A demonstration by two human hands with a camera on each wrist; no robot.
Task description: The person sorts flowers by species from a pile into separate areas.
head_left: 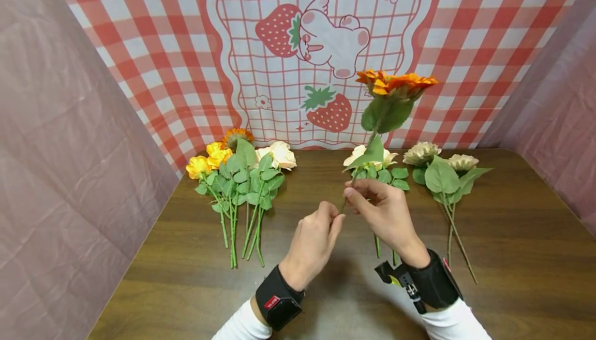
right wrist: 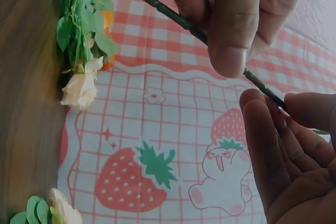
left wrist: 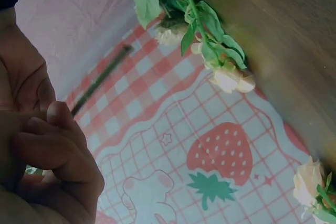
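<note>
Upright over the table stands an orange sunflower on a long green stem. My right hand pinches the stem between thumb and fingers, below the lowest leaf. Lower down, my left hand grips the same stem close to its cut end. In the right wrist view the stem passes through the left hand and on to the right fingertips. The left wrist view shows the bare stem end sticking out past the left hand.
Yellow roses, another orange flower and cream roses lie at the left. Behind my right hand are more cream roses. Pale flowers with crossed stems lie right. A checked cloth hangs behind the wooden table.
</note>
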